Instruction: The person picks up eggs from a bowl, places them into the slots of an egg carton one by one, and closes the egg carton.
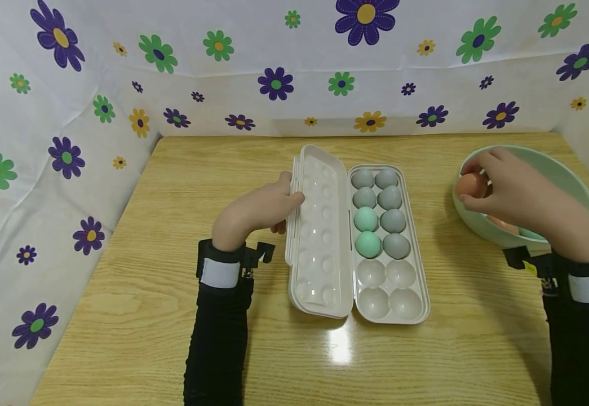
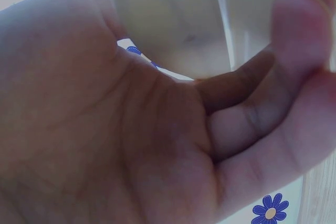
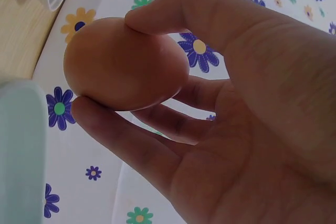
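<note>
My right hand (image 1: 519,189) pinches a brown egg (image 3: 126,64) between thumb and fingers, over the rim of a pale green bowl (image 1: 568,175). More eggs, one of them brown (image 1: 503,225), lie in the bowl, partly hidden by the hand. At the middle of the table, my left hand (image 1: 258,208) grips the raised lid (image 1: 322,225) of a white plastic egg box, thumb over its edge. Several grey eggs (image 1: 395,246) and two mint-green eggs (image 1: 368,245) sit in the box's base (image 1: 421,282). Its near cups (image 1: 374,303) hold no eggs.
A wooden table (image 1: 172,316) carries the box and the bowl. White cloth with printed flowers (image 1: 233,101) stands along its back and sides. The bowl is near the right-hand cloth.
</note>
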Demonstrator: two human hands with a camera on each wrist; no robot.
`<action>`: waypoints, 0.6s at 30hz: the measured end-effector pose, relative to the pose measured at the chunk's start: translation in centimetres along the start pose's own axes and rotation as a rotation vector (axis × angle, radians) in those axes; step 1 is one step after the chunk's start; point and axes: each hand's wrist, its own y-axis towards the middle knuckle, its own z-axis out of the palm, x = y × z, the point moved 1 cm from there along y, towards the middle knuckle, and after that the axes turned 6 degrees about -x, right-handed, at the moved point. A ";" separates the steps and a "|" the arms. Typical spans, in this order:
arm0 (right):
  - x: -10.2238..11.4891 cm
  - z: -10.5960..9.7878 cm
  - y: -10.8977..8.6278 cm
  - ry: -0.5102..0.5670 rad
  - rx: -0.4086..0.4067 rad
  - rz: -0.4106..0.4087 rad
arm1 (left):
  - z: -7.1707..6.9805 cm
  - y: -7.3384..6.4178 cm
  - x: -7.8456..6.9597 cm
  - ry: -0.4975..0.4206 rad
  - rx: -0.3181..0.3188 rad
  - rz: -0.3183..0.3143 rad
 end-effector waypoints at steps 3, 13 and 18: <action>0.7 0.1 -0.2 -0.015 0.020 -0.009 | 0.0 0.0 0.0 -0.003 0.001 0.000; 2.2 0.4 -0.6 -0.040 0.030 -0.064 | 0.0 -0.1 -0.1 -0.002 -0.002 -0.002; 2.6 0.6 -0.7 -0.050 0.033 -0.084 | 0.0 0.0 0.1 -0.001 -0.003 0.006</action>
